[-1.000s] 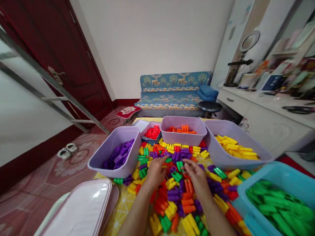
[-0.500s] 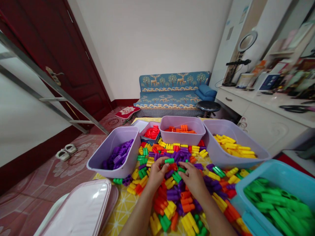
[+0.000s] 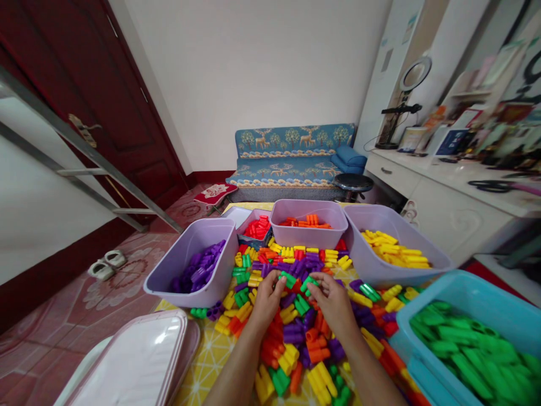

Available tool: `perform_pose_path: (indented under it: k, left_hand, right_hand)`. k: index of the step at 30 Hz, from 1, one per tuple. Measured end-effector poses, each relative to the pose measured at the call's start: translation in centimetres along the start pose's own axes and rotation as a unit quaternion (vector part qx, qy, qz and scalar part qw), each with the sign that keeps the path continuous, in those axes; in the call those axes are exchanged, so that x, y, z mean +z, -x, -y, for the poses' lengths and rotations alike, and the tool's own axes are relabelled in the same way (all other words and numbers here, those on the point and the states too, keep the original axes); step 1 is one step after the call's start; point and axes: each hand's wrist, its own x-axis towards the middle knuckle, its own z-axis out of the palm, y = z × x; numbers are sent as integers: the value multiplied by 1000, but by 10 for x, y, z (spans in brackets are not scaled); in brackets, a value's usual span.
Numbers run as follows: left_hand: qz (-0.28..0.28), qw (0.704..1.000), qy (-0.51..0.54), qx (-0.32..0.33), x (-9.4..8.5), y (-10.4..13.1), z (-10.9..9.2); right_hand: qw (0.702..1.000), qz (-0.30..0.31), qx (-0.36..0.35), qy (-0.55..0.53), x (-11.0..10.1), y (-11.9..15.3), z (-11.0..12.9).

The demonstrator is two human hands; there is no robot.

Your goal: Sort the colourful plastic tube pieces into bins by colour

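My left hand [image 3: 269, 294] is closed on a green plastic tube block [image 3: 288, 279], pinched between thumb and fingers. Opposite it, my right hand [image 3: 330, 293] grips another green tube block [image 3: 310, 285] by its right side. The two blocks are held close together but apart, just above a spread of mixed blocks. Beneath and around my hands lie loose purple blocks [image 3: 294, 332], orange blocks [image 3: 318, 347], yellow blocks [image 3: 321, 383] and more green ones [image 3: 301, 305].
Lilac tubs hold purple blocks [image 3: 198, 268], orange blocks [image 3: 311, 221] and yellow blocks [image 3: 395, 251]. Red blocks [image 3: 257, 228] sit in a small box. A turquoise tub [image 3: 406, 321] of green blocks stands at right. Stacked lids [image 3: 131, 361] lie front left, on the yellow-patterned cloth's side.
My right hand has taken hold of a green block and lifted it slightly. My left hand still holds its green block, now tilted differently. The view has shifted a little.
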Motion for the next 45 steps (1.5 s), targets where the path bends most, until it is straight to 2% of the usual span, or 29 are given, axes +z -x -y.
perform_pose_path:
  k: [3,8,11,13,14,16,17,19,20,21,23,25,26,29,31,33,35,39,43,45]
  left_hand:
    - [6,1000,15,1,1,-1,6]
    - [-4,1000,16,-8,3,0,10]
    - [-3,999,26,-19,3,0,8]
    - [-2,999,32,-23,3,0,6]
    - [-2,999,34,-23,2,1,5]
    - [-3,999,33,-26,2,1,4]
    - [-4,999,29,-28,2,0,5]
    - [-7,999,20,-28,2,0,6]
    - [-9,999,15,-26,2,0,7]
    - [-10,1000,11,-23,2,0,8]
    - [-9,1000,10,-17,2,0,11]
    - [-12,1000,9,-15,2,0,11]
    - [-14,1000,10,-15,2,0,11]
    - [-15,1000,16,-19,2,0,7]
    - [-14,1000,20,-20,2,0,5]
    - [-16,1000,19,-18,2,1,4]
    - [-17,999,19,-19,1,1,4]
    - [-19,999,23,-16,0,0,6]
    - [-11,1000,-3,-19,0,0,7]
    - [-11,999,-22,-28,0,-1,6]
  right_hand:
    - [995,5,36,-91,1,-2,-2]
    - [986,28,70,-151,0,-4,-9]
    - [982,28,77,-168,-2,-1,5]
    - [978,-29,36,-203,-9,5,26]
    - [965,-104,-16,-239,-13,8,39]
    - [897,-268,-145,-321,-24,15,63]
    - [872,-297,-178,-345,-29,17,72]
    - [860,-284,-184,-381,-34,18,79]
    - [866,-278,-169,-380,-34,17,75]
    - [882,-267,-147,-360,-33,15,67]
    - [934,-234,-82,-257,-24,9,45]
    - [988,-116,-21,-96,-13,4,21]
    - [997,-71,-15,-25,-8,2,12]
    - [985,30,-16,170,2,3,0]
    - [958,69,-26,279,5,7,2]
    - [938,87,-38,333,7,10,5]
    - [941,82,-43,325,9,11,5]
    - [969,27,-41,242,11,6,-3]
    - [984,68,-29,160,8,2,-6]
    - [984,68,-50,158,6,1,-6]
